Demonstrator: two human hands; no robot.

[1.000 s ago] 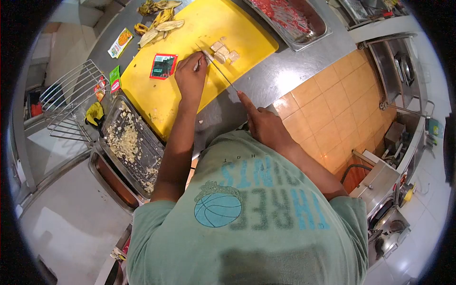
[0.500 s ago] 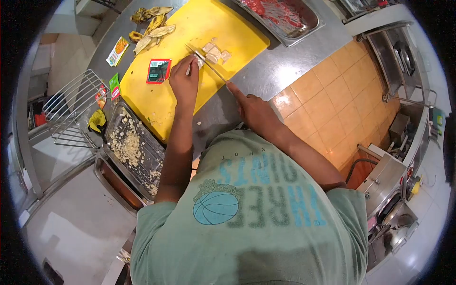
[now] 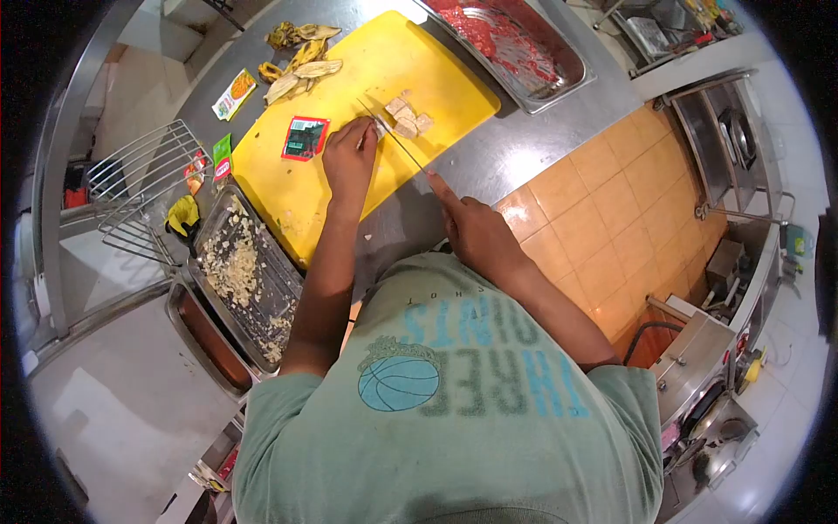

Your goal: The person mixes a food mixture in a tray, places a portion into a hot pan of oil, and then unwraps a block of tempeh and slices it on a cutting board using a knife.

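My right hand (image 3: 482,231) is closed round the handle of a long thin knife (image 3: 407,150), its index finger stretched along the top. The blade reaches across the yellow cutting board (image 3: 436,74) to my left hand (image 3: 351,162). Pinched in the fingers of that hand is a small pale piece of food (image 3: 381,130), mostly hidden, with the blade against it. Just beyond the blade lie several pale cut chunks (image 3: 408,115). To the left of my left hand, a red-edged dark packet (image 3: 305,139) rests on the board.
Yellow-brown banana or plantain peels (image 3: 305,72) lie at the board's far left. A metal pan with red residue (image 3: 511,44) stands at the back right. Near my left forearm are a tray of pale crumbled bits (image 3: 234,262) and a wire rack (image 3: 148,192). Small packets (image 3: 234,94) lie left.
The whole view has shifted slightly. My hands keep nearly the same hold and place on the board, the knife still beside the left fingertips.
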